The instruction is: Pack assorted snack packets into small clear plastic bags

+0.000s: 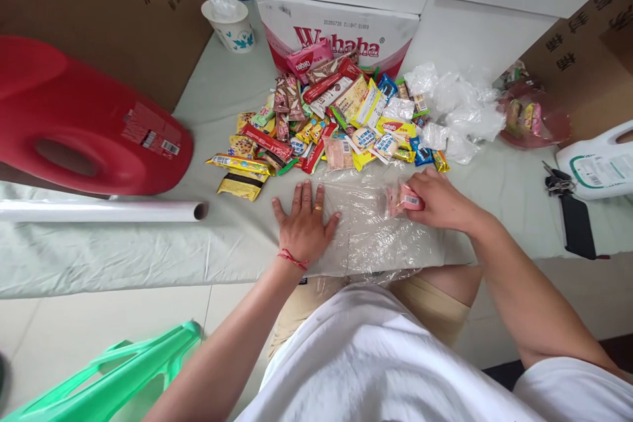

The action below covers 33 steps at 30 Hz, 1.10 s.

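My left hand [302,227] lies flat on the green cloth [237,244], fingers spread, its thumb by the left edge of a clear plastic sheet [363,234]; I can't tell how much of the palm presses on the plastic. My right hand [438,201] has its fingers curled round a small pink packet [395,202], gripping it over the right part of the sheet, between my two hands.

The sheet could slide toward my lap, I think, since its near edge hangs over the table's front and little seems to weigh it down. It could also bunch up if my left hand drags across it. The snack pile [321,125] just beyond my fingers looks loosely heaped, so a knock from my knuckles might send a few wrappers tumbling onto the plastic. Squeezing the packet too hard might crush what's inside.

The sheet is thin, glossy and full of fine creases. The packet is small and blocky, in a shiny see-through wrapper with a barcode. The pile mixes long slim bars with flat crinkly squares. Beyond my right hand, crumpled plastic bags [457,112] puff up, cloudy white, while the cloth under my left is soft and wrinkled.
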Tool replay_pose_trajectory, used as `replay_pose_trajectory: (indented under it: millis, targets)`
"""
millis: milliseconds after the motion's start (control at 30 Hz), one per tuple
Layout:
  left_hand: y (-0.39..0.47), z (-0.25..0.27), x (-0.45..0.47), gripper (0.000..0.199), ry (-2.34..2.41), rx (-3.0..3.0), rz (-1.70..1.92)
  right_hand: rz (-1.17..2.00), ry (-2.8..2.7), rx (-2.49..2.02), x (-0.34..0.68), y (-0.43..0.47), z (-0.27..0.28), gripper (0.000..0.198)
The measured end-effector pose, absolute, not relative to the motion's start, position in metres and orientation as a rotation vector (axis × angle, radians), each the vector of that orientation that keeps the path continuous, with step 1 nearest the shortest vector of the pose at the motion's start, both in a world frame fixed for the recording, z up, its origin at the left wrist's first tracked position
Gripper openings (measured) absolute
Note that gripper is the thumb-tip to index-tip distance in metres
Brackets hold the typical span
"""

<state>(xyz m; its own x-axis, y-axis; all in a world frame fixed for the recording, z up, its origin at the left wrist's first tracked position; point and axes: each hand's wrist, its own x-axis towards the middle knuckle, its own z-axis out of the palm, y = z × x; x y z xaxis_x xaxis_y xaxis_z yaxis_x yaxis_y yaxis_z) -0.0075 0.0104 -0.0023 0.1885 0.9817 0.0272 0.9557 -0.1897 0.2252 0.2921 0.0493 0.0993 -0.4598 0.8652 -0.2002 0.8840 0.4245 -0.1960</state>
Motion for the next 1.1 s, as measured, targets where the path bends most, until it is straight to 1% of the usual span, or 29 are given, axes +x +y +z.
replay_pose_trajectory:
  millis: [133,267,433,467,600,700,833,1000,1100]
  targets:
    - [0.01,-0.002,-0.007,0.072,1.895,2.308,0.238,-0.433,2.688,1.578,0.28,0.048,0.119,0.02]
    - [0.01,-0.001,-0.007,0.071,1.903,2.311,0.235,-0.43,2.655,1.436,0.234,0.045,0.104,0.024]
    - [0.01,-0.001,-0.006,0.071,1.901,2.32,0.254,-0.424,2.503,1.397,0.213,0.044,0.077,0.049]
    - [0.01,-0.001,-0.006,0.07,1.9,2.319,0.26,-0.422,2.51,1.394,0.215,0.044,0.077,0.049]
    - [0.01,-0.002,-0.007,0.066,1.895,2.307,0.274,-0.344,2.532,1.426,0.222,0.042,0.099,0.038]
    - [0.01,-0.002,-0.008,0.064,1.884,2.311,0.29,-0.297,2.573,1.487,0.212,0.04,0.112,0.04]
    - [0.01,-0.004,-0.008,0.063,1.886,2.321,0.314,-0.276,2.517,1.434,0.189,0.036,0.1,0.046]
    - [0.01,-0.003,-0.007,0.064,1.885,2.308,0.324,-0.271,2.477,1.397,0.189,0.035,0.081,0.029]
    - [0.01,-0.001,-0.007,0.064,1.879,2.286,0.316,-0.294,2.444,1.392,0.201,0.037,0.084,0.029]
